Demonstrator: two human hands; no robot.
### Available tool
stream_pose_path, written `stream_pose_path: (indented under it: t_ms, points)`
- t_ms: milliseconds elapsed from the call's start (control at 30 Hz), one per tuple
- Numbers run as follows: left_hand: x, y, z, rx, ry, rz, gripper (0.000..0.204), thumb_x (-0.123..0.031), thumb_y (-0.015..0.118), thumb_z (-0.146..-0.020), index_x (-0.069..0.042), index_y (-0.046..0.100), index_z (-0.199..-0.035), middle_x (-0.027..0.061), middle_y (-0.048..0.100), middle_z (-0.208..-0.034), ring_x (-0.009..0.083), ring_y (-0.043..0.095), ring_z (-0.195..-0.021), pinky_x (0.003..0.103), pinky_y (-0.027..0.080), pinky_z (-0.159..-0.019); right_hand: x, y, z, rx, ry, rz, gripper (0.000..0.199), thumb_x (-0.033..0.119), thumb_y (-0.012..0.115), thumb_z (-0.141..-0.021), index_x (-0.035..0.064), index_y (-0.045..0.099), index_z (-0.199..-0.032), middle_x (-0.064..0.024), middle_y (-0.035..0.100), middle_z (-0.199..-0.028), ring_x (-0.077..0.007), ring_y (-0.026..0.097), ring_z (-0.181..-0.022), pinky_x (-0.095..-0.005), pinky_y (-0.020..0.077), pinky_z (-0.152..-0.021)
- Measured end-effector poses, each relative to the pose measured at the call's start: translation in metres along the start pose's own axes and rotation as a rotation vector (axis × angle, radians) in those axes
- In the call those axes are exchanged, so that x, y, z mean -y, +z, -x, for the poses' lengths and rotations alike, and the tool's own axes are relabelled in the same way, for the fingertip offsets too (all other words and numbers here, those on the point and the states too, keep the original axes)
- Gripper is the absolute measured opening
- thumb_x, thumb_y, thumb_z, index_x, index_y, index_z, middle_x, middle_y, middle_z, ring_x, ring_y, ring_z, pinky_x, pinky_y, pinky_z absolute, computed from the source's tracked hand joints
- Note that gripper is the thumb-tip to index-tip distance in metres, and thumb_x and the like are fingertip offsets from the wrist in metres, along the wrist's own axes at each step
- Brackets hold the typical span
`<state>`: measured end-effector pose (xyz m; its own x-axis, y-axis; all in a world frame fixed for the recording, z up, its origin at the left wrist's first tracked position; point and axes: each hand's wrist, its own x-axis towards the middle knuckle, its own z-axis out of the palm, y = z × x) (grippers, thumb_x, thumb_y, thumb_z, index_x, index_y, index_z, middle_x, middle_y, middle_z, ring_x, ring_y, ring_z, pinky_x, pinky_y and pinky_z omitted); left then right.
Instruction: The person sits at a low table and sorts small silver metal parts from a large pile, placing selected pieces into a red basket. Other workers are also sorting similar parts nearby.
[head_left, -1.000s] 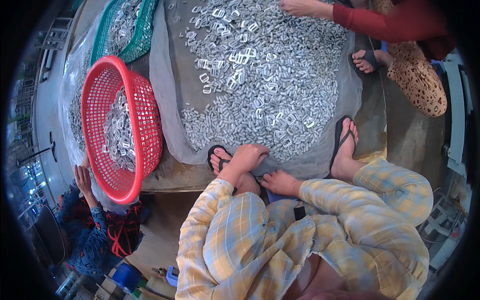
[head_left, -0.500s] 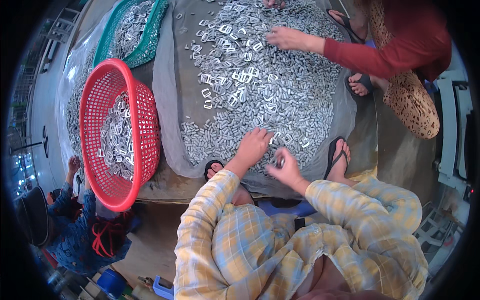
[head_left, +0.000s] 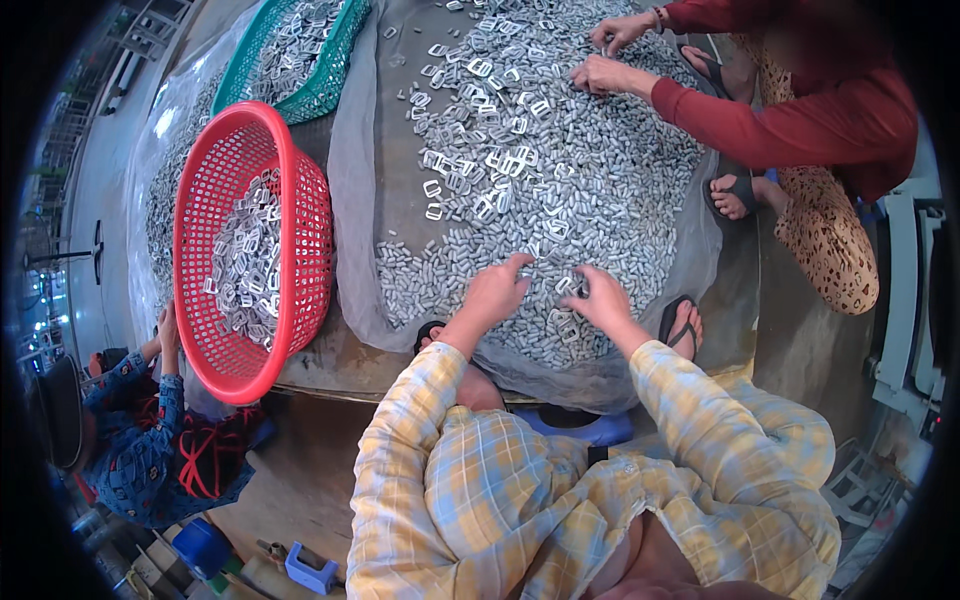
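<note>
A thick spread of small grey metal pieces [head_left: 620, 215], shaped like short pellets, covers the sheet before me. Flat silvery metal buckles [head_left: 515, 160] with slots lie scattered among them. My left hand [head_left: 493, 294] hovers over the near part of the spread, thumb and forefinger apart, its fingertips beside a loose buckle. To its right, my right hand [head_left: 606, 302] has thumb and forefinger closed around a buckle [head_left: 567, 286]. Its other fingers are partly hidden.
A red plastic basket [head_left: 310, 235] of buckles stands at my left, a green basket [head_left: 322, 95] behind it. A co-worker's hands [head_left: 610, 72] work in the pile at far right. Another person [head_left: 150, 430] sits at lower left. Translucent sheeting [head_left: 358, 230] borders the pile.
My right hand has moved right and away from me, over the pieces, and is at a buckle. My left hand's forefinger is now stretched out. The co-worker's two hands have come closer together.
</note>
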<state>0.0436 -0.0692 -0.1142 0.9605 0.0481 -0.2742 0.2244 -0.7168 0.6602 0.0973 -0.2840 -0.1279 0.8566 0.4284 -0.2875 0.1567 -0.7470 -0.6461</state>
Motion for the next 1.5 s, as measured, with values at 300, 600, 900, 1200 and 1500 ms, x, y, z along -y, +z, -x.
stream_pose_path:
  t_ms: [300, 600, 900, 1200, 1500]
  points:
    - [-0.018, 0.049, 0.020, 0.223, 0.224, 0.018, 0.046, -0.025, 0.070, -0.075, -0.019, 0.055, -0.118, 0.0139, 0.065, -0.076, 0.0331, 0.064, -0.073, 0.043, 0.050, -0.066, -0.031, -0.028, -0.014, 0.083, 0.308, -0.616, 0.016, 0.012, 0.063, -0.070, 0.0067, 0.061, -0.085, -0.0083, 0.061, -0.076, -0.0193, 0.059, -0.065, -0.0348, 0.0480, -0.058]
    - [-0.018, 0.079, 0.028, 0.154, 0.397, -0.341, 0.050, -0.026, 0.075, -0.067, -0.011, 0.054, -0.109, 0.0092, 0.062, -0.082, 0.0270, 0.064, -0.077, 0.038, 0.050, -0.066, -0.046, -0.054, 0.007, 0.202, 0.536, -1.281, 0.030, 0.005, 0.051, -0.073, 0.0050, 0.054, -0.103, -0.0142, 0.060, -0.098, -0.0325, 0.063, -0.093, -0.0455, 0.0533, -0.071]
    - [-0.018, 0.047, 0.030, 0.064, 0.164, 0.155, 0.026, -0.018, 0.076, -0.068, -0.013, 0.060, -0.088, 0.0108, 0.057, -0.083, 0.0304, 0.061, -0.082, 0.040, 0.049, -0.070, -0.045, -0.054, 0.011, 0.393, 0.546, -1.500, 0.021, 0.015, 0.057, -0.083, 0.0064, 0.055, -0.102, -0.0158, 0.062, -0.100, -0.0341, 0.062, -0.093, -0.0504, 0.0540, -0.078]
    - [0.015, 0.063, 0.014, 0.237, -0.093, 0.955, 0.028, -0.009, 0.071, -0.073, -0.010, 0.053, -0.095, 0.0047, 0.059, -0.078, 0.0140, 0.059, -0.074, 0.030, 0.048, -0.065, -0.031, -0.042, -0.003, 0.153, 0.397, -0.340, 0.029, 0.034, 0.063, -0.087, 0.0081, 0.060, -0.099, -0.0087, 0.060, -0.071, -0.0162, 0.057, -0.050, -0.0309, 0.0471, -0.042]
    - [-0.028, 0.064, 0.035, 0.311, 0.416, -0.180, 0.048, -0.019, 0.072, -0.072, -0.013, 0.051, -0.114, 0.0110, 0.062, -0.094, 0.0330, 0.064, -0.076, 0.044, 0.051, -0.066, -0.040, -0.017, 0.008, -0.031, -0.030, 0.072, 0.034, 0.027, 0.069, -0.077, 0.0136, 0.060, -0.108, -0.0149, 0.062, -0.096, -0.0342, 0.061, -0.089, -0.0404, 0.0493, -0.074]
